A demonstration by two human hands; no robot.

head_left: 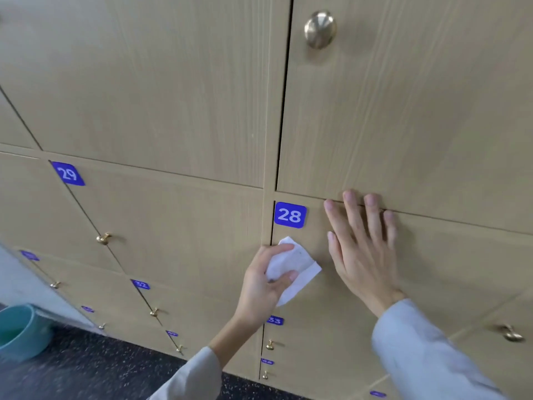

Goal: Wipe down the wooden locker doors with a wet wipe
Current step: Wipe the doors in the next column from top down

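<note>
Locker wall [178, 90]: pale wood-grain doors fill nearly the whole view, split by thin dark gaps and narrow frame strips; the surface is smooth and matte with fine vertical streaks.
Door 28 [432, 255]: the door under both hands, at centre right, with its top edge running just under the right fingertips.
Floor [86, 368]: dark and speckled, along the bottom left below the lowest lockers.
Basin [20, 330]: round, teal, smooth-walled, sitting on the floor at far left, well apart from the hands.
Right hand [366, 255]: laid flat on door 28, fingers straight and slightly spread, tips reaching over the gap onto the door above; it holds nothing. A light grey sleeve [427, 353] covers the forearm.
Left hand [265, 281]: thumb and curled fingers pinch the wipe against the left edge of door 28, beside the vertical gap.
Wipe [297, 267]: white, crumpled and folded, with a flat corner sticking out to the right, just below the number plate and near the right hand's thumb.
Big knob [320, 29]: brass-coloured, rounded and shiny, on the upper right door.
Number plate 28 [290, 215]: blue rounded square with white digits, in the door's top left corner.
Number plate 29 [68, 173]: same kind, on the door to the left.
Small knobs [103, 239]: brass-coloured, on the lower doors.
</note>
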